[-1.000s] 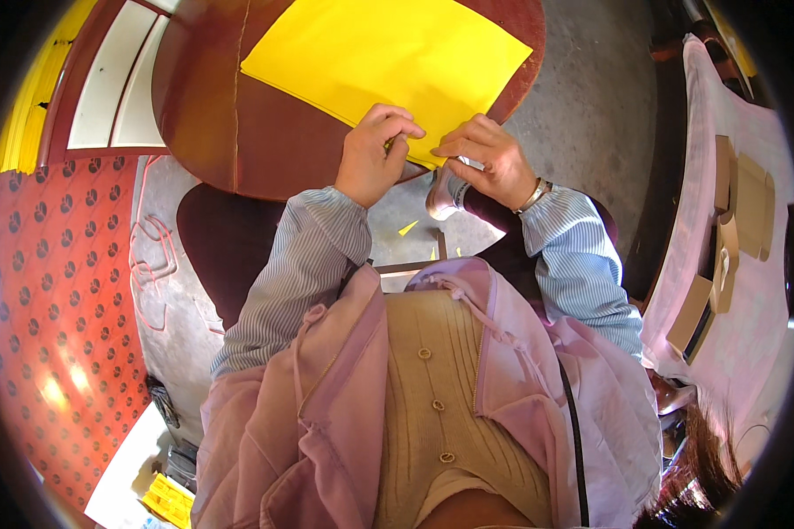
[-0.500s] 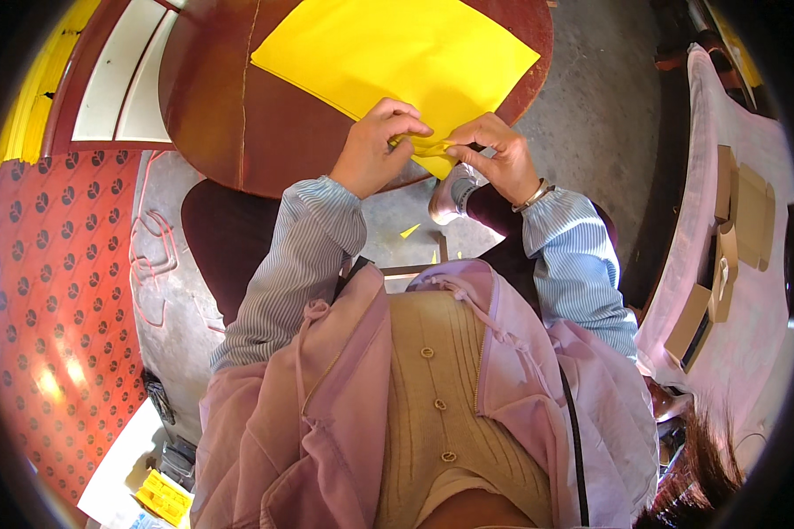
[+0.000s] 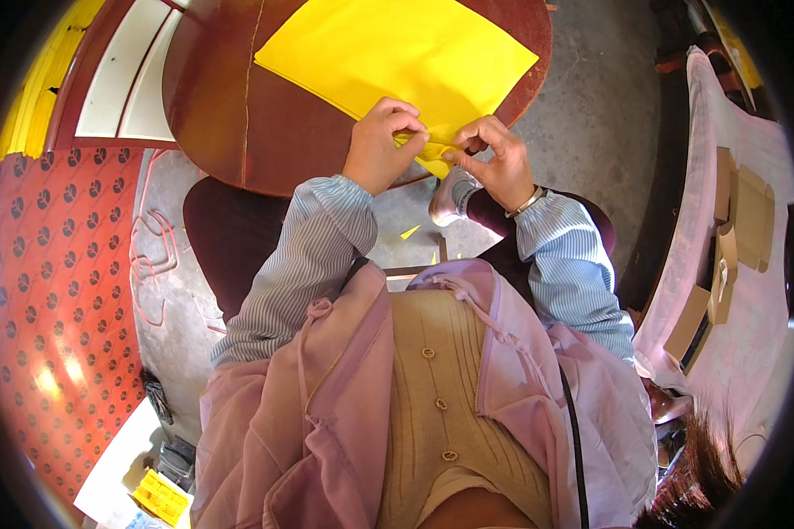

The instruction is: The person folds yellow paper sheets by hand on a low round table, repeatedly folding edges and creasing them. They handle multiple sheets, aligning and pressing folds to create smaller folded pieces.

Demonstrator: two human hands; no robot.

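Note:
A stack of yellow sheets (image 3: 397, 57), paper or thin cloth, lies on the round red-brown table (image 3: 207, 97) with one corner reaching over the near edge. At that corner my left hand (image 3: 385, 141) pinches the yellow material between thumb and forefinger. My right hand (image 3: 496, 159), with a bracelet at its wrist, grips the same corner from the other side. Between the two hands the edge is bunched or folded; the fingers partly cover it, so the exact fold cannot be made out.
Below the table edge, a small yellow scrap (image 3: 409, 232) lies on the grey floor. Opened cardboard boxes (image 3: 723, 273) rest on a pale cloth-covered surface (image 3: 767, 317) at the right. A red patterned board (image 3: 62, 291) and a loose pinkish cord (image 3: 161, 247) are at the left.
My left hand has shifted slightly to the right along the corner. My right hand has tilted a little, its fingers still at the yellow edge. The stack stays in place.

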